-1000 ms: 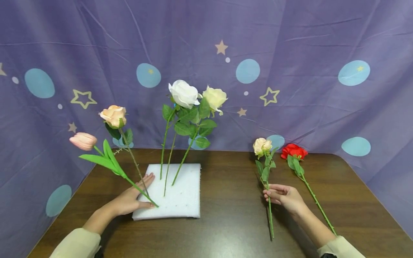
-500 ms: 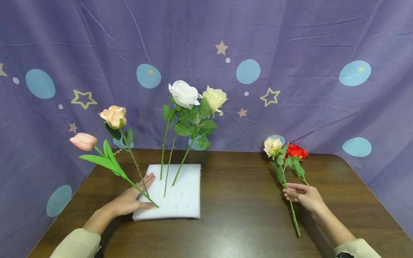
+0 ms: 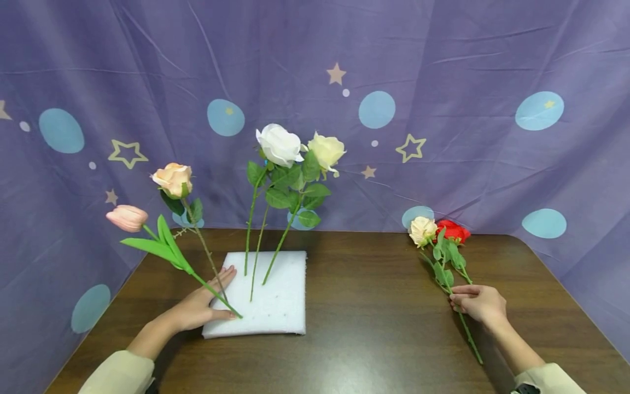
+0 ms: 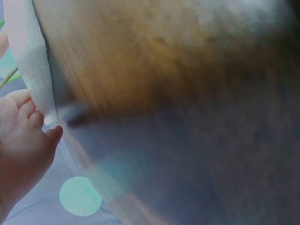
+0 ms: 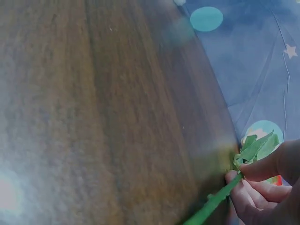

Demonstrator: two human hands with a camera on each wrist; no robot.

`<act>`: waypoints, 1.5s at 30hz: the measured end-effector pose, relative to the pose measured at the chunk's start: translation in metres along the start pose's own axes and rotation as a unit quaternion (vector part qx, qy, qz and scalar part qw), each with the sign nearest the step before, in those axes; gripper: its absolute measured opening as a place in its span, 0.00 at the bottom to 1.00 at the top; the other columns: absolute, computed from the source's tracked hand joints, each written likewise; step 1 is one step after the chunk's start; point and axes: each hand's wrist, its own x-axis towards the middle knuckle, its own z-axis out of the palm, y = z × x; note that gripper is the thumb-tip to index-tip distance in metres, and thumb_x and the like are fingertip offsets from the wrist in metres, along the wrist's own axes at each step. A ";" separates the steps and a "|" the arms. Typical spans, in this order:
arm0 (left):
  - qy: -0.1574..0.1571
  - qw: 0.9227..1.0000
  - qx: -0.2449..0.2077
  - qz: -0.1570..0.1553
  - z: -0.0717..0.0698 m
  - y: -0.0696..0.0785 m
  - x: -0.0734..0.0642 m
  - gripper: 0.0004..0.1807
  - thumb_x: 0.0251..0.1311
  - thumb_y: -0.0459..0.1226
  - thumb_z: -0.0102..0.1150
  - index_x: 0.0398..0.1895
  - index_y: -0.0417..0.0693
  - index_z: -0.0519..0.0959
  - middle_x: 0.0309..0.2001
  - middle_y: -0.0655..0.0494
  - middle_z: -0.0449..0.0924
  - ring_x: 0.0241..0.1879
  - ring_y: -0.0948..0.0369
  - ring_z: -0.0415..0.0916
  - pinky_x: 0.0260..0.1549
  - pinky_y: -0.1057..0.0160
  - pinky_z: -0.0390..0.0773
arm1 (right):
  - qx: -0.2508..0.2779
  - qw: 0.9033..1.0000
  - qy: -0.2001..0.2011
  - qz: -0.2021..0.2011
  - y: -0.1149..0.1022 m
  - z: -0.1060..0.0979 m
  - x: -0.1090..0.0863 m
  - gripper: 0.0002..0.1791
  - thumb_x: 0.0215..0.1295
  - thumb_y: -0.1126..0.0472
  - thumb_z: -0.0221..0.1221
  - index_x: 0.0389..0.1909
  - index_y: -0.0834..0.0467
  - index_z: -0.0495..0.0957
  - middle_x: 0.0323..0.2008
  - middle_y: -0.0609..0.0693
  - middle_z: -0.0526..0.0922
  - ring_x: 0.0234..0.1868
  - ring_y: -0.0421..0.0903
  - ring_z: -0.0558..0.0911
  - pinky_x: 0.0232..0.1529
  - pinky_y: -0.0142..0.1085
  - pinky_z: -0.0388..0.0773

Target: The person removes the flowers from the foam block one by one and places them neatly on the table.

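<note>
My right hand (image 3: 479,303) pinches the green stem of a cream rose (image 3: 423,231) between thumb and fingers, low over the right side of the table. In the right wrist view the stem (image 5: 213,205) runs out below the fingertips. A red rose (image 3: 454,232) lies just behind, its stem mostly hidden by that hand. My left hand (image 3: 197,309) rests on the left edge of a white foam block (image 3: 283,295), fingers spread and straight. Between its thumb and fingers pass the stems of a pink tulip (image 3: 128,218) and a peach rose (image 3: 173,180), which stand tilted left in the foam.
A white rose (image 3: 279,145) and a pale yellow rose (image 3: 327,151) stand in the foam, with another thin stem (image 3: 258,257) beside them. Small holes dot the foam's front. Behind the brown wooden table (image 3: 364,306) hangs a purple patterned curtain (image 3: 443,65).
My right hand has carried the cream rose to the right and lower, so its bloom now overlaps the red rose. The left hand and the foam block stay put.
</note>
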 end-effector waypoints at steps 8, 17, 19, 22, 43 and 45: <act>0.002 1.000 -0.001 0.001 0.000 0.000 -0.001 0.55 0.45 0.49 0.70 0.73 0.36 0.54 0.75 0.34 0.46 0.73 0.32 0.42 0.66 0.28 0.46 | -0.006 1.000 0.007 0.002 0.004 -0.003 0.002 0.19 0.59 0.58 0.62 0.46 0.67 0.82 0.23 0.45 0.88 0.19 0.32 0.80 0.23 0.26 0.73; 0.000 1.000 0.003 -0.001 0.001 -0.001 -0.001 0.55 0.44 0.50 0.70 0.73 0.37 0.54 0.75 0.35 0.46 0.73 0.33 0.43 0.65 0.27 0.46 | -0.035 0.998 0.031 -0.032 -0.001 -0.004 0.001 0.21 0.61 0.52 0.62 0.47 0.65 0.82 0.30 0.52 0.90 0.21 0.31 0.82 0.29 0.27 0.71; -0.002 1.000 0.003 -0.002 0.002 -0.001 -0.001 0.55 0.44 0.50 0.70 0.73 0.37 0.54 0.75 0.35 0.46 0.73 0.33 0.43 0.65 0.27 0.46 | -0.055 0.996 0.045 -0.045 -0.004 -0.005 0.001 0.20 0.61 0.52 0.61 0.46 0.63 0.83 0.31 0.52 0.90 0.23 0.30 0.81 0.33 0.30 0.69; -0.003 1.000 0.005 -0.003 0.001 0.000 -0.001 0.56 0.44 0.51 0.70 0.73 0.37 0.54 0.75 0.35 0.46 0.73 0.33 0.43 0.65 0.28 0.47 | -0.074 0.993 0.065 -0.069 -0.012 -0.007 0.001 0.19 0.61 0.51 0.61 0.45 0.61 0.84 0.34 0.55 0.90 0.28 0.34 0.84 0.38 0.37 0.71; -0.007 1.000 0.001 -0.009 -0.001 0.001 0.000 0.56 0.44 0.50 0.70 0.73 0.36 0.53 0.75 0.35 0.45 0.73 0.33 0.41 0.66 0.28 0.45 | -0.005 0.990 0.037 -0.136 -0.082 0.018 0.010 0.17 0.59 0.55 0.65 0.44 0.62 0.84 0.40 0.58 0.89 0.33 0.33 0.83 0.31 0.26 0.74; -0.007 1.000 0.001 -0.007 -0.001 0.002 0.000 0.56 0.44 0.50 0.70 0.73 0.36 0.53 0.75 0.35 0.45 0.73 0.33 0.41 0.66 0.28 0.45 | 0.007 0.989 0.030 -0.145 -0.089 0.025 0.010 0.17 0.59 0.56 0.65 0.45 0.63 0.83 0.40 0.59 0.88 0.35 0.37 0.85 0.31 0.26 0.75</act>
